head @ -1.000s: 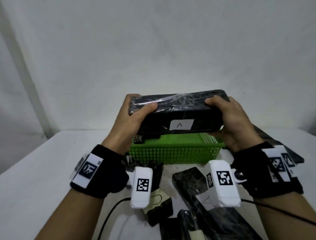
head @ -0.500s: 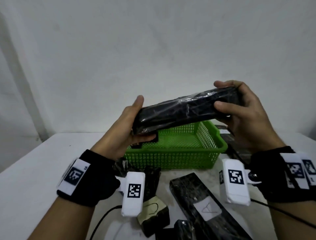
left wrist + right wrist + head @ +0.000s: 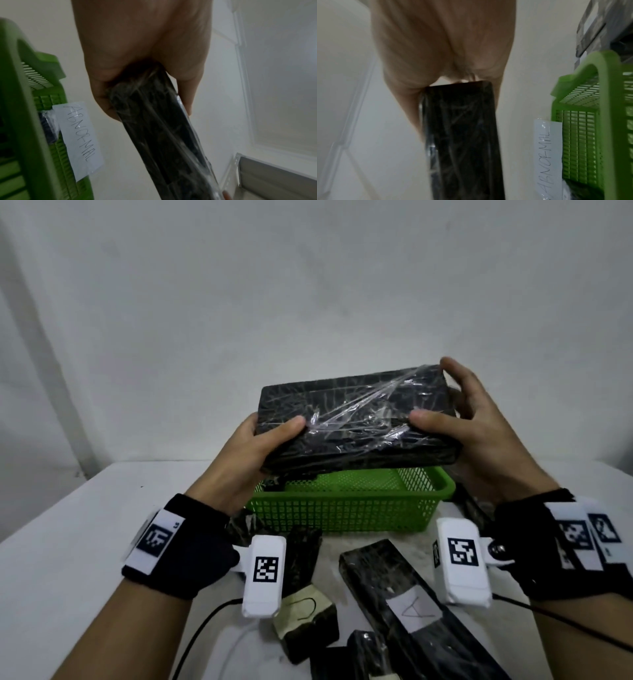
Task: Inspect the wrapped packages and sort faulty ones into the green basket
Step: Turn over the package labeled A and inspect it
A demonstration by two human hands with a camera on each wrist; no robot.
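A black box-shaped package [image 3: 356,419] wrapped in crinkled clear film hangs in the air above the green basket [image 3: 346,510], broad face up. My left hand [image 3: 253,446] grips its left end, thumb on top, fingers beneath. My right hand [image 3: 455,419] grips its right end the same way. The wrist views show the package [image 3: 164,135] edge-on between palm and thumb, and the package [image 3: 462,135] likewise on the right. A paper label reading ABNORMAL [image 3: 78,135] hangs on the basket's far wall [image 3: 583,135]. A dark item lies in the basket's left corner.
Several more black wrapped packages lie on the white table near me: a long one with a white tag [image 3: 407,604], a small one with a yellowish tag [image 3: 305,618], others at the bottom edge. More dark packages lie right of the basket [image 3: 472,505]. Cables trail below my wrists.
The package has been turned from edge-on and tilted to flat with its broad filmed face up, and lowered a little over the basket. Both hands kept hold of its ends.
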